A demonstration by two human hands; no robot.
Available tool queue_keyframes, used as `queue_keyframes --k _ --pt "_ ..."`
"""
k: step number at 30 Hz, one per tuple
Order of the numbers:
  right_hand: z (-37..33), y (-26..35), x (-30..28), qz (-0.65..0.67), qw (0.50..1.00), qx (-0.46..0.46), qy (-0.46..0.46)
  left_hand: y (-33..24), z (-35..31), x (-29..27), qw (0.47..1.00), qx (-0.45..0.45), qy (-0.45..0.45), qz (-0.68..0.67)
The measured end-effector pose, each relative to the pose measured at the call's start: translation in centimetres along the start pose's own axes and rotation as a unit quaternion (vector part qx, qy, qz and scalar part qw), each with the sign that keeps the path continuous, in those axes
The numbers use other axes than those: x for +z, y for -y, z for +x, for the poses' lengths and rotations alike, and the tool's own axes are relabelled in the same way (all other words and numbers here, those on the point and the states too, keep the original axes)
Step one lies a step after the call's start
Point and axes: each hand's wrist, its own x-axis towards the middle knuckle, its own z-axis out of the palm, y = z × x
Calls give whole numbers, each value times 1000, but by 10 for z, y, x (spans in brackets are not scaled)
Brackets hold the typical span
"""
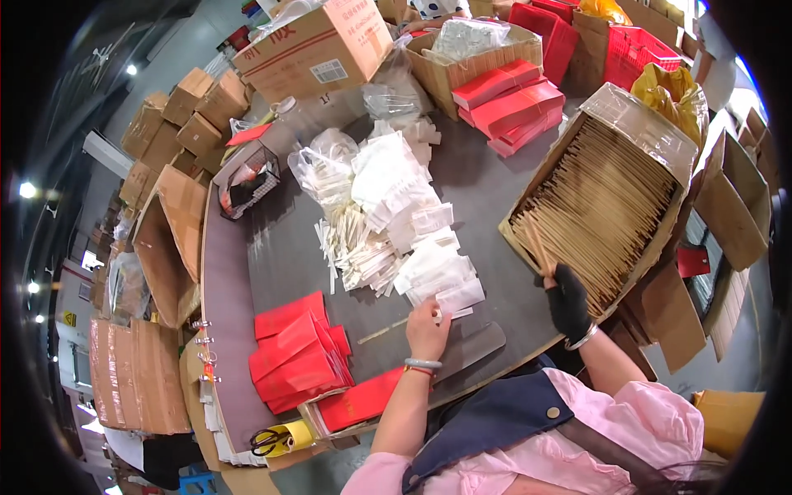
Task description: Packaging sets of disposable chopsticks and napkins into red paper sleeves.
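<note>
My bare left hand (428, 330), with bangles at the wrist, pinches the end of a small white paper packet (460, 297) at the near edge of a spread pile. More white packets (394, 186) and narrow cream strips (363, 252) run back across the table. My right hand (569, 305), in a black fingerless glove, is closed around a few thin brown sticks (536, 246). It is at the near left corner of an open carton (513, 231) filled with rows of similar sticks (606, 206).
Red envelopes (299, 355) lie near left, beside another red stack (363, 398) at the table edge. Black-handled scissors (268, 443) rest by a yellow roll. Red bundles (511, 103), a wire basket (250, 183) and a large carton (318, 49) stand farther back.
</note>
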Motion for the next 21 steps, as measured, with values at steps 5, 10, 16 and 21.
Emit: queue_keyframes --k 5,10,16,21 --pt "-36 -58 35 -4 998 56 17 6 -4 0 987 96 83 102" --pt "-41 -55 40 -58 995 68 51 13 0 -6 974 139 134 121" --pt "-38 -55 36 -44 991 110 57 -8 5 -7 983 162 78 31" --pt "-44 -69 42 -55 991 95 72 0 20 7 949 284 47 126"
